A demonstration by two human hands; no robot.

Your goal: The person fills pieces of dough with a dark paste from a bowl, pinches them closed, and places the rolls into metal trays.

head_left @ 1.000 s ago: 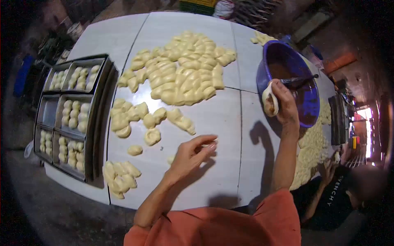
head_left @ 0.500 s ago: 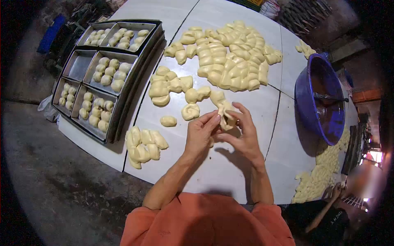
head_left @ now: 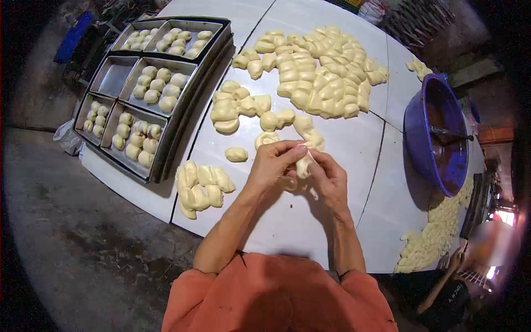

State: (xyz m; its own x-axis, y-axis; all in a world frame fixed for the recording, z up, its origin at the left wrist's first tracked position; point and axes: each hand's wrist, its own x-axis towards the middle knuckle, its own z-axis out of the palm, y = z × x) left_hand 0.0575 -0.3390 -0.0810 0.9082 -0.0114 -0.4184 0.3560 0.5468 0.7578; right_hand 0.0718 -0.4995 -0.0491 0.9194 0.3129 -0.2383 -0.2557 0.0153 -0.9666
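Note:
My left hand (head_left: 274, 166) and my right hand (head_left: 331, 180) meet over the white table (head_left: 265, 221), both closed on one pale piece of dough (head_left: 303, 165). Thumbs and fingertips pinch it from both sides. Just beyond the fingers lies a longer dough piece (head_left: 307, 130), with a rolled piece (head_left: 266, 139) partly behind my left hand. A single small oval (head_left: 236, 154) rests to the left. Nearer me on the left is a group of dough pieces (head_left: 202, 188), and another cluster (head_left: 229, 105) sits farther back. The large mass of cut dough (head_left: 326, 77) spreads across the far side.
Dark metal trays (head_left: 157, 113) holding rounded dough stand on the left. On the right sits a purple basin (head_left: 412, 133) of brown filling with a utensil (head_left: 449, 134) in it. More dough (head_left: 431, 238) covers the right edge, near another person's arm (head_left: 442, 285).
My hands have come closer together, and the dough between them, spread and folded before, is now more compact. The longer piece lies apart beyond my fingers. The whole view has shifted slightly.

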